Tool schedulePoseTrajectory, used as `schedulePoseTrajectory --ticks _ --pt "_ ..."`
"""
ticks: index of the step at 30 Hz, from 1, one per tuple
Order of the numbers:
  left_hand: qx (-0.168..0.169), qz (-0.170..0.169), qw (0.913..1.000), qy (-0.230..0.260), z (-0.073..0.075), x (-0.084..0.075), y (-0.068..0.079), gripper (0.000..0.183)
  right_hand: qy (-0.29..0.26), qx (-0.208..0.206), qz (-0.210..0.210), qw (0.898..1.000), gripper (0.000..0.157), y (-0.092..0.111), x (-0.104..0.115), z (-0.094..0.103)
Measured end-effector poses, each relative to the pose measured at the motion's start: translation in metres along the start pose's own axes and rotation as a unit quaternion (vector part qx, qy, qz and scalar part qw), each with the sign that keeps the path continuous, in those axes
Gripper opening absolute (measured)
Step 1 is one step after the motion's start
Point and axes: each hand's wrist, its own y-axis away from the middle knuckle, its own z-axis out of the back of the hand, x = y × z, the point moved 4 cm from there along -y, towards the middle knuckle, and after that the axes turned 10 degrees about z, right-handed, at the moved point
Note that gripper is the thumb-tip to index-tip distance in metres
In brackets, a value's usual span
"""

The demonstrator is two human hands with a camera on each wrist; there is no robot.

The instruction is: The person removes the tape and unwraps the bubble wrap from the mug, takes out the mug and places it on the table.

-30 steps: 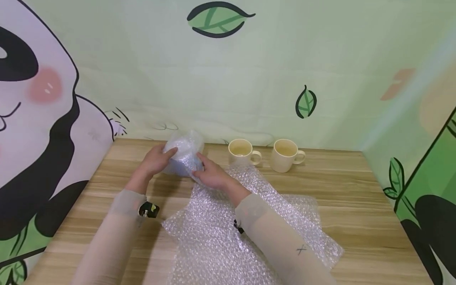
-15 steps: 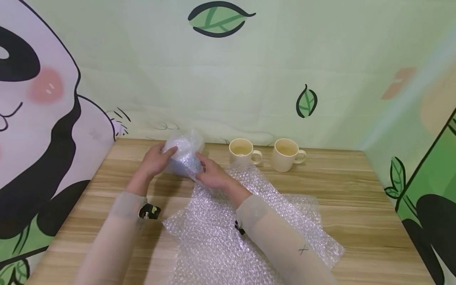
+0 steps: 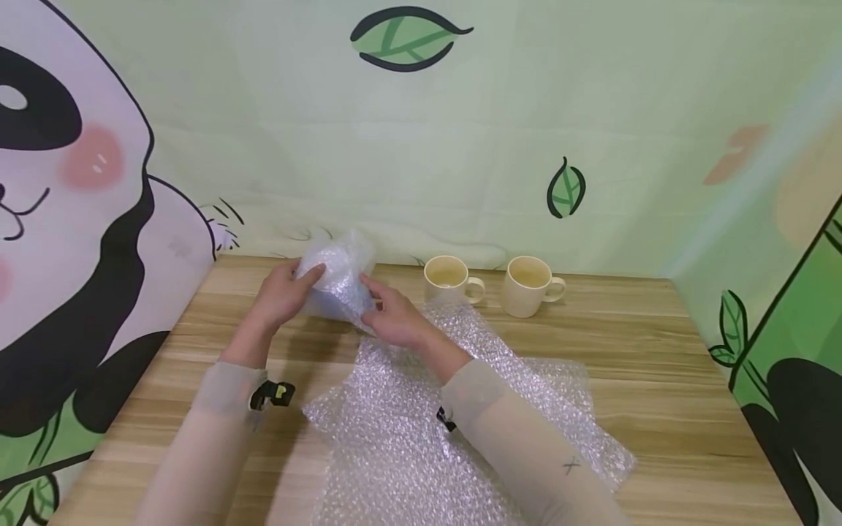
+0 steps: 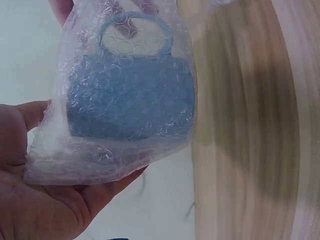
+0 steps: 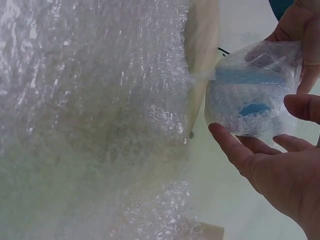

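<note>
A blue mug (image 4: pixel 130 97) is wrapped in clear bubble wrap (image 4: pixel 105 162), its handle showing through the film in the left wrist view. My left hand (image 3: pixel 281 296) grips the bundle from the left, thumb on the near side and fingers behind it. On the other side my right hand (image 3: pixel 400 319) holds the wrapped mug, with thumb and fingers spread around it in the right wrist view (image 5: pixel 290 177). The bundle is tilted and held just over the back left of the table. Part of each hand's fingers is hidden behind the wrap.
Two cream mugs, a left mug (image 3: pixel 441 291) and a right mug (image 3: pixel 524 298), stand upright near the wall. Loose bubble wrap sheets (image 3: pixel 408 438) overlap across the middle and front of the wooden table (image 3: pixel 658 380). The patterned wall (image 3: pixel 460 168) rises behind the table.
Both hands have raised the wrapped mug slightly and shifted it a little to the left. The two cream mugs and the loose sheets stay where they were.
</note>
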Motion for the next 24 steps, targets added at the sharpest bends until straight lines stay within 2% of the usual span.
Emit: schedulePoseTrajectory --ticks 7,24 --pt "0.003 -0.002 1.0000 -0.006 0.000 -0.011 0.013 0.081 0.011 -0.005 -0.003 1.000 0.077 0.010 0.008 0.009" --pt "0.019 -0.057 0.9977 -0.032 -0.013 -0.037 0.055 0.077 0.064 -0.002 0.031 0.997 0.061 0.049 0.024 0.039"
